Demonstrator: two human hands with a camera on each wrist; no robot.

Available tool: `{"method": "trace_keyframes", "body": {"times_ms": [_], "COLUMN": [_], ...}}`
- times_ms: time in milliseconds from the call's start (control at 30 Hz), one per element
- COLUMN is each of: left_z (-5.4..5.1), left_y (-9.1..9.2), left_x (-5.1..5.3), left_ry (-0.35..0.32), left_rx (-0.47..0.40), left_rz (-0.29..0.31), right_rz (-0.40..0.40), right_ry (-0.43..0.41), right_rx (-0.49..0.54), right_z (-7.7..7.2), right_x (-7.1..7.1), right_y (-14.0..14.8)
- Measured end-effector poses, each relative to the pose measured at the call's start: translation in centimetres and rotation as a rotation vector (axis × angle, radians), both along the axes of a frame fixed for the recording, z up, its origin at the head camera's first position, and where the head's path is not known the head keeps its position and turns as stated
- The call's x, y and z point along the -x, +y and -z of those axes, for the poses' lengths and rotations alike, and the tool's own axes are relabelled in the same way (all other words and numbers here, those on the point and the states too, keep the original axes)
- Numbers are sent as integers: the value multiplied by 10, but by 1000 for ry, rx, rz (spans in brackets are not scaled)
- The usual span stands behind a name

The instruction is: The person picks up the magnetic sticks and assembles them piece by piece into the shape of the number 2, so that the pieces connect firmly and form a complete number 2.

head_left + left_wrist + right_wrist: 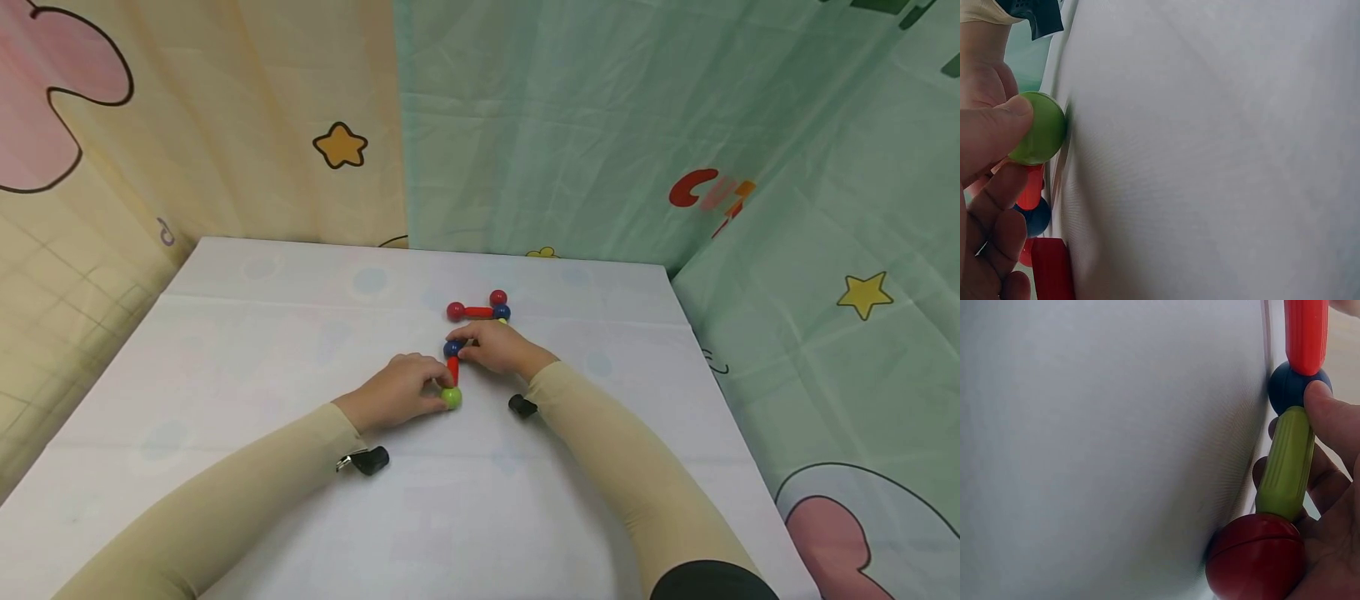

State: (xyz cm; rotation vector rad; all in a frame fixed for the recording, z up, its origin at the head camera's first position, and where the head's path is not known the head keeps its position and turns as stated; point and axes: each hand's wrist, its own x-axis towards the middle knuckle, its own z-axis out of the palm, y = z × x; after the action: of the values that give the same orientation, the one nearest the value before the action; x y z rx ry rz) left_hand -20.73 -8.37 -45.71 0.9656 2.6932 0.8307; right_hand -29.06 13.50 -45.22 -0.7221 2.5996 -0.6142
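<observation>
My left hand (401,390) pinches a light green ball (452,397) between thumb and fingers, low over the white tabletop. From that ball a short red stick (453,371) leads away to a dark blue ball (453,349). My right hand (498,346) holds the blue ball, its thumb (1335,419) pressed against it. In the right wrist view, a yellow-green stick (1286,464) runs from the blue ball to a large-looking red ball (1257,557) beside the palm. The right hand hides most of that stick in the head view.
Just beyond the right hand lie a red ball (455,311), another red stick (478,312), a second blue ball (502,312) and a further red ball (498,297). Printed curtains (540,125) hang behind the white table (225,350). Black wrist devices (370,461) sit under both sleeves.
</observation>
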Motion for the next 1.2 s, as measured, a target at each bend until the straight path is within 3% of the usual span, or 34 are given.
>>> {"method": "trace_keyframes", "body": {"times_ms": [400, 633, 767, 1000, 1200], "left_z": [0, 0, 0, 0, 1], "left_y": [-2, -3, -3, -4, -7], "left_x": [1, 1, 2, 2, 4], "left_ry": [-43, -37, -50, -73, -64], "left_rx": [6, 11, 22, 28, 21], "left_rz": [5, 12, 4, 2, 19], "right_rz": [22, 129, 183, 242, 243], "right_ry": [17, 96, 94, -11, -103], "right_rx": [43, 126, 83, 60, 71], "right_z": [0, -9, -13, -7, -2], "right_x": [-2, -4, -4, -4, -8], "right_y": [1, 19, 37, 64, 76]}}
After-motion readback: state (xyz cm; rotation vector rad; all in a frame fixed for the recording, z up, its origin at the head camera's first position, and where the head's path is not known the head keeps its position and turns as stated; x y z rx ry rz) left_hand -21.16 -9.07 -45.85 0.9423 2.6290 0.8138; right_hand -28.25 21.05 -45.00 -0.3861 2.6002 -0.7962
